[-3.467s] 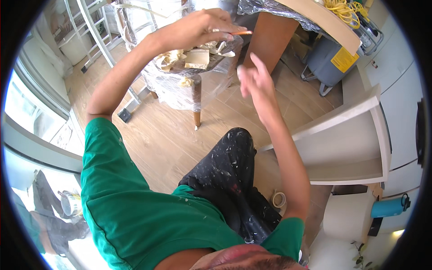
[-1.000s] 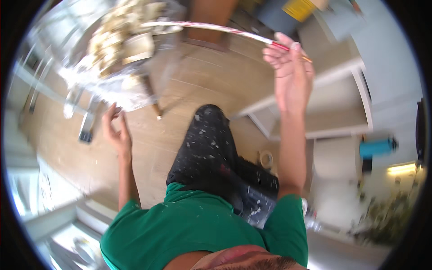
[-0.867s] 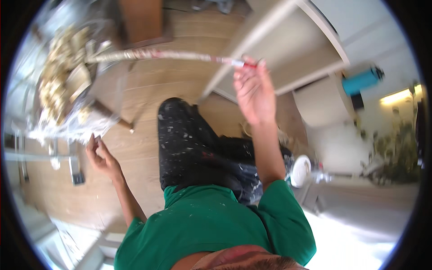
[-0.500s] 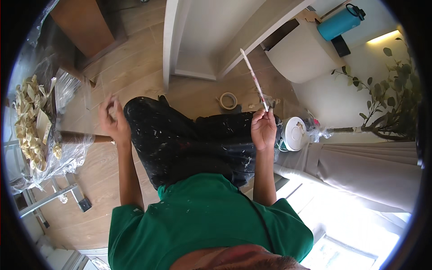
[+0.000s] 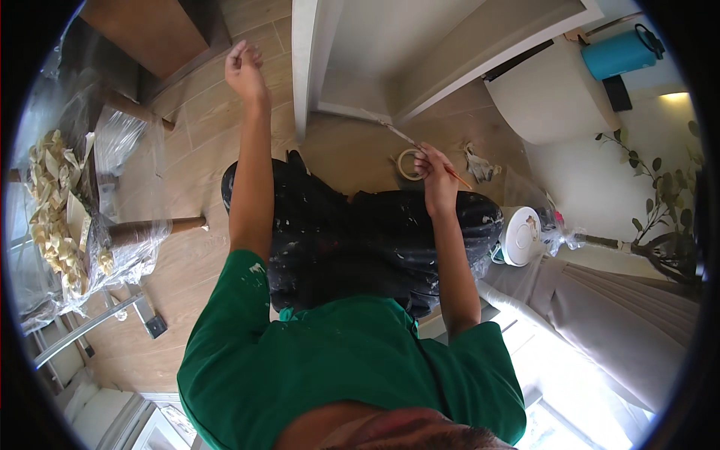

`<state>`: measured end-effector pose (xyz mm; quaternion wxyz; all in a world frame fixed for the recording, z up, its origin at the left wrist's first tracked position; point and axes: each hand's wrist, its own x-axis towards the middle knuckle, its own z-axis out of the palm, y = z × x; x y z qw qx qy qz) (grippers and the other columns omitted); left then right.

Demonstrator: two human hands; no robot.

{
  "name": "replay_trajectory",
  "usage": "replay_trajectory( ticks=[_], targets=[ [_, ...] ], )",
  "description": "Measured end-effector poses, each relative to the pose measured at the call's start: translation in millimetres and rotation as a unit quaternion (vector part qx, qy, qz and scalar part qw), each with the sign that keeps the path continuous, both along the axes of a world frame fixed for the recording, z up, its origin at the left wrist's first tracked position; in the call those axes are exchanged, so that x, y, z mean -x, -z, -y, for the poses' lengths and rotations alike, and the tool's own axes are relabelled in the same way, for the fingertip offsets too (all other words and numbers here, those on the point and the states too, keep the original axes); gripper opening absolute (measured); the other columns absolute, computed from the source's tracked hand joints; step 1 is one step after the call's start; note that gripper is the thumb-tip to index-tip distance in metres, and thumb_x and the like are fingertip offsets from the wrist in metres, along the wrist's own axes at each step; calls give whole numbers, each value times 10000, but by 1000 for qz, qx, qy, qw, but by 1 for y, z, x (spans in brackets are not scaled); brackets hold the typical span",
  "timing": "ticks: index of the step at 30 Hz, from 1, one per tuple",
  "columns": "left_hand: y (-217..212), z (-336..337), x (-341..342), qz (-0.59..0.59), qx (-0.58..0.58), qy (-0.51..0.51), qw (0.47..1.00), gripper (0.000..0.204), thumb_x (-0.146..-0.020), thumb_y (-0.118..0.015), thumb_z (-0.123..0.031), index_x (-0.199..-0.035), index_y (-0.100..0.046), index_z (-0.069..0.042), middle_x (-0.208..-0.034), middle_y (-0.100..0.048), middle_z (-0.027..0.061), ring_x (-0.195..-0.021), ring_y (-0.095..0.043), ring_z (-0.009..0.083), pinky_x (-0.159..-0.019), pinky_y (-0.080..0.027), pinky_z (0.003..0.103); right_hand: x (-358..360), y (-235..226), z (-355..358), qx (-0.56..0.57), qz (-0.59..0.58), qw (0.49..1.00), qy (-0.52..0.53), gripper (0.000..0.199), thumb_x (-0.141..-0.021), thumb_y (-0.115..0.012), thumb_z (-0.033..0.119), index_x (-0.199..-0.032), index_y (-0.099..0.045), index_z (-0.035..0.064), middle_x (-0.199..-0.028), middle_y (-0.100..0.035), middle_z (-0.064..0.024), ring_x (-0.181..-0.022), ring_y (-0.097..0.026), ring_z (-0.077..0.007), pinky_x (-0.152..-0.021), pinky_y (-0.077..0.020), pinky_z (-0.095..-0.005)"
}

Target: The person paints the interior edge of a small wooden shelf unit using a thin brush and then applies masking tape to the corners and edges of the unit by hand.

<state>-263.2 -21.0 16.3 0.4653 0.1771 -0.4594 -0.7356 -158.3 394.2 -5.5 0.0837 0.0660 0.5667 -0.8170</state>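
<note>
A thin paintbrush point(image 5: 400, 133) with an orange-brown handle end and a whitish front part is gripped in my right hand point(image 5: 435, 166). Its tip points forward and left, close to the lower edge of a white cabinet frame point(image 5: 352, 112); whether it touches cannot be told. My left hand point(image 5: 244, 69) reaches far forward over the wood floor, left of the cabinet's upright side point(image 5: 301, 75). Its fingers are loosely bent and apart, and nothing shows in them. A roll of masking tape point(image 5: 406, 166) lies on the floor just beyond my right hand.
A white lidded bucket point(image 5: 520, 235) stands by my right knee. Crumpled scraps point(image 5: 480, 165) lie near the tape. Plastic-wrapped furniture point(image 5: 135, 225) with wooden legs is at left, a brown cabinet point(image 5: 146, 34) at far left. A blue bottle point(image 5: 619, 52) and a leafy plant point(image 5: 660, 180) are at right.
My left hand has moved forward and right, its arm now stretched out. The brush in my right hand has tilted down to the left, and that hand has moved slightly forward.
</note>
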Motion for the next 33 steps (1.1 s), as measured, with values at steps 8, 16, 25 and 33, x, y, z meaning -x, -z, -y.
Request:
replay_trajectory(
  ticks=[8,16,25,33],
  targets=[
    [-6,19,-7,7,-51,63,997,235,-974,-641,-187,-1175,-619,-67,-1023,-676,70,-899,-654,188,-788,-498,324,55,49,64,-109,-21,992,-55,233,-965,-713,139,-1112,-730,-41,-926,-745,-84,-801,-690,-127,-733,-548,-243],
    [-1,30,-15,35,-122,84,988,316,-994,-569,-224,-1248,-584,-37,-1160,-655,107,-1027,-612,223,-910,-471,363,83,61,99,-125,-26,990,-61,198,-941,-721,106,-1068,-743,-45,-894,-749,-88,-779,-691,-126,-710,-553,-243],
    [3,33,-13,21,-134,88,987,311,-974,-580,-217,-1233,-599,-46,-1089,-664,103,-954,-625,220,-832,-487,352,85,61,106,-147,-34,985,-82,196,-947,-716,111,-1060,-744,-47,-890,-746,-92,-774,-691,-128,-710,-556,-244],
    [2,33,-15,22,-134,88,987,313,-975,-578,-221,-1231,-600,-41,-1093,-660,102,-964,-620,223,-850,-480,358,85,60,104,-144,-23,987,-63,192,-933,-714,68,-1065,-730,-70,-873,-736,-95,-748,-685,-126,-693,-564,-238]
  ],
)
